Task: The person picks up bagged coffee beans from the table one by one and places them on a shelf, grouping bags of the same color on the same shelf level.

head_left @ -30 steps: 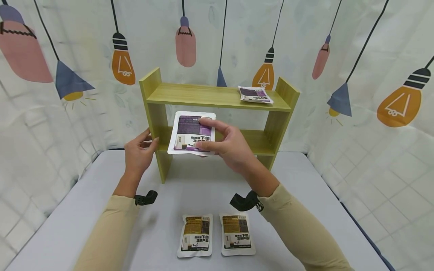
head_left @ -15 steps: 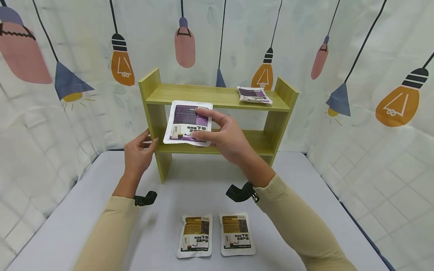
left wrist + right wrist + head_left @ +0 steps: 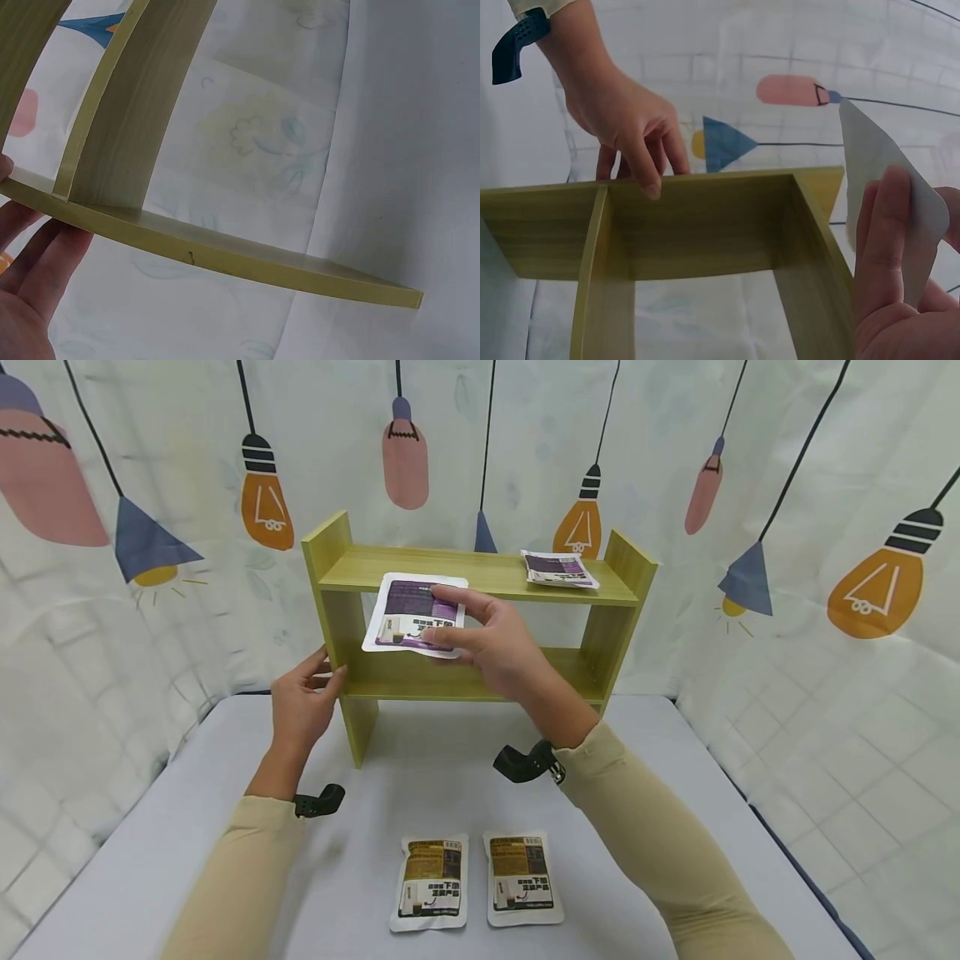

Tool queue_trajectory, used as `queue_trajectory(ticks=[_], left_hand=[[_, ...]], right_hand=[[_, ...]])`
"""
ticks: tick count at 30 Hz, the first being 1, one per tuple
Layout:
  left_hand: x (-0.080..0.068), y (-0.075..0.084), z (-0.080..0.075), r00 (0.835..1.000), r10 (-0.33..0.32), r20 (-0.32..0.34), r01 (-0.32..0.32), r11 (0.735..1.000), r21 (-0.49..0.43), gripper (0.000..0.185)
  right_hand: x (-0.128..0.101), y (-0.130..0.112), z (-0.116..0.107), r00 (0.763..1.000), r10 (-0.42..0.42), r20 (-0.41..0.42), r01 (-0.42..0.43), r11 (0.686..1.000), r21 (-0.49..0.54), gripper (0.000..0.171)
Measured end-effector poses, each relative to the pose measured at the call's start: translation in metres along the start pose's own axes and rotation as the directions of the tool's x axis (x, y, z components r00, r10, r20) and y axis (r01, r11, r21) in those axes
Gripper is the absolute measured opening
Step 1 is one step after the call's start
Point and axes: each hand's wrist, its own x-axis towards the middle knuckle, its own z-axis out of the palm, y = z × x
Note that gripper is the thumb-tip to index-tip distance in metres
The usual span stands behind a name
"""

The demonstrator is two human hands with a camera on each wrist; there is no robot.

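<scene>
My right hand [image 3: 498,643] pinches a flat white pouch with a purple label [image 3: 416,614] by its right edge, with the thumb and a finger across its face. The pouch is in front of the upper board of a light wooden shelf [image 3: 420,568], toward its left end. In the right wrist view the pouch's plain back [image 3: 919,217] shows, with fingers [image 3: 889,232] against it. My left hand [image 3: 303,702] grips the shelf's left side panel, the thumb over its front edge and the fingers on the outer face. The left wrist view shows fingers [image 3: 56,259] touching that panel [image 3: 225,259].
Several purple-labelled pouches [image 3: 561,570] lie stacked at the right end of the shelf's upper board. Two brown-labelled pouches [image 3: 431,883] lie side by side on the white table [image 3: 345,877] in front. A patterned cloth [image 3: 315,435] hangs behind the shelf and at both sides.
My right hand has raised the purple-labelled pouch from in front of the middle board up to the upper board's front edge. The left hand keeps its grip on the side panel.
</scene>
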Motion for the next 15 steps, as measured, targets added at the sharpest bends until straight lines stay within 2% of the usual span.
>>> queue_trajectory(ticks=[7,15], left_hand=[[0.0,-0.003,0.001,1.0,0.005,-0.001,-0.005,1.0,0.009,0.048],[0.001,-0.003,0.001,1.0,0.022,-0.003,-0.022,1.0,0.015,0.047]], right_hand=[[0.008,-0.002,-0.003,1.0,0.018,0.005,-0.018,1.0,0.001,0.067],[0.016,-0.005,-0.001,0.999,0.026,-0.019,-0.026,0.999,0.024,0.062]])
